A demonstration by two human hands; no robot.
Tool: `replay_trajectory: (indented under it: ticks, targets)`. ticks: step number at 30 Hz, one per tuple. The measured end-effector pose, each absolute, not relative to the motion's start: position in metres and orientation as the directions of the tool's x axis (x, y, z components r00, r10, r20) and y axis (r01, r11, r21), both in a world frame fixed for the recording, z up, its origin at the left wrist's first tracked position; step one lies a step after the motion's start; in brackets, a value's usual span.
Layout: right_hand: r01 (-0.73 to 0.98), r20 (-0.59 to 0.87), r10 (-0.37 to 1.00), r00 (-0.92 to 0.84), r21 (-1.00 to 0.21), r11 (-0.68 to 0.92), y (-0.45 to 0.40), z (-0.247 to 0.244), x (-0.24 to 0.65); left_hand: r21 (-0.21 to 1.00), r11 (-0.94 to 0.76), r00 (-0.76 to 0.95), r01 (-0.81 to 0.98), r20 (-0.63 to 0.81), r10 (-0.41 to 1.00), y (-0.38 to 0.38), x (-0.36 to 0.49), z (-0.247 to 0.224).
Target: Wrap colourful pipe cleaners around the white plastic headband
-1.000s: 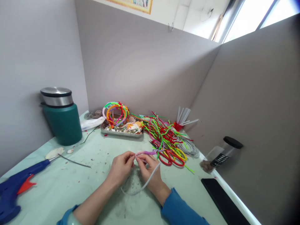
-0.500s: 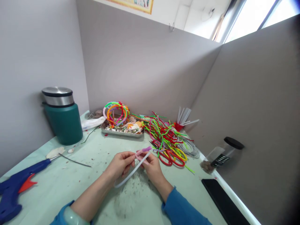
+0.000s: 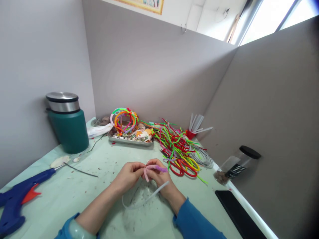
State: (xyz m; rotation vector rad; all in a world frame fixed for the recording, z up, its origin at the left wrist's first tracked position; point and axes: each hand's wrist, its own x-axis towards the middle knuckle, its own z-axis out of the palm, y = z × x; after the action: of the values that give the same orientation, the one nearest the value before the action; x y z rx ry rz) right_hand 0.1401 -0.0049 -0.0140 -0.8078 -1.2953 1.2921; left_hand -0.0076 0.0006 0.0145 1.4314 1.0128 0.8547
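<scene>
In the head view, the fuzzy pipe cleaner (image 3: 157, 167) you hold has swung round: half a second ago its purple tip pointed up toward one o'clock, and now it lies out toward three, while its pink end hangs down toward six. The free end of your pale cord (image 3: 157, 191) has dropped as well, from in front of your fingertips to just before the back of your right hand. As for progress, it looks early: the pink end is bent across at your fingertips, but the purple length is loose, and the visible loop of cord is bare. Your left hand (image 3: 129, 176) is drawn into a close pinch, thumb and forefinger at the pink bend; whether it grips the cord too, you can't tell from here. Your right hand (image 3: 160, 177) is also nearly closed, its fingers curled behind the pipe cleaner with the thumb in front. From your hands, coloured rings (image 3: 134, 118) rest in the metal tray (image 3: 131, 143) at eleven o'clock, the tangled pile (image 3: 171, 141) of coloured strands lies between one and two, and the scissors (image 3: 181, 166) are near three.
</scene>
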Motion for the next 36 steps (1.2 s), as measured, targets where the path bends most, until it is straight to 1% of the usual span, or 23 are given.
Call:
replay_trajectory:
  ticks: [4,6,9,12,15,20,22,25,27,32,34,36]
  targets:
    - [-0.196,0.196,0.970,-0.142,-0.966,0.167,-0.004,-0.012,0.137,0.987,-0.142,0.388,0.081,0.100,0.916,0.001,-0.004,0.012]
    - [-0.207,0.187,0.977,-0.100,-0.965,0.163,-0.003,-0.011,0.134,0.984,-0.151,0.384,0.090,0.106,0.917,0.000,-0.004,0.012]
    - [-0.199,0.192,0.980,-0.058,-0.964,0.177,-0.002,-0.011,0.130,0.988,-0.064,0.339,0.137,0.014,0.941,-0.002,-0.004,0.012]
    - [-0.177,0.222,0.971,-0.092,-0.963,0.203,-0.004,-0.012,0.130,0.987,0.052,0.289,0.154,-0.095,0.952,-0.002,-0.004,0.011]
    - [-0.125,0.284,0.953,-0.107,-0.955,0.270,-0.004,-0.015,0.134,0.991,0.094,0.291,0.098,-0.118,0.949,0.000,-0.004,0.009]
    - [-0.007,0.396,0.917,-0.044,-0.918,0.396,-0.002,-0.017,0.138,0.990,0.130,0.289,0.061,-0.143,0.947,0.005,-0.006,0.006]
    - [0.005,0.459,0.887,-0.053,-0.888,0.460,-0.002,-0.016,0.137,0.983,0.181,0.313,0.012,-0.175,0.933,0.004,-0.008,0.006]
    - [-0.025,0.526,0.848,-0.068,-0.850,0.526,-0.002,-0.013,0.135,0.948,0.301,0.377,-0.099,-0.245,0.894,0.002,-0.010,0.009]
    - [-0.020,0.514,0.854,-0.079,-0.857,0.514,-0.003,-0.012,0.135,0.927,0.351,0.383,-0.133,-0.278,0.881,0.000,-0.009,0.011]
    - [0.042,0.434,0.899,-0.061,-0.899,0.437,-0.008,-0.005,0.140,0.915,0.371,0.359,-0.160,-0.296,0.885,-0.002,-0.007,0.015]
    - [0.028,0.414,0.907,-0.077,-0.908,0.417,-0.009,-0.004,0.142,0.903,0.394,0.370,-0.172,-0.312,0.875,-0.003,-0.008,0.017]
    - [-0.029,0.368,0.923,-0.113,-0.930,0.367,-0.009,-0.005,0.142,0.906,0.389,0.367,-0.167,-0.310,0.877,-0.002,-0.010,0.017]
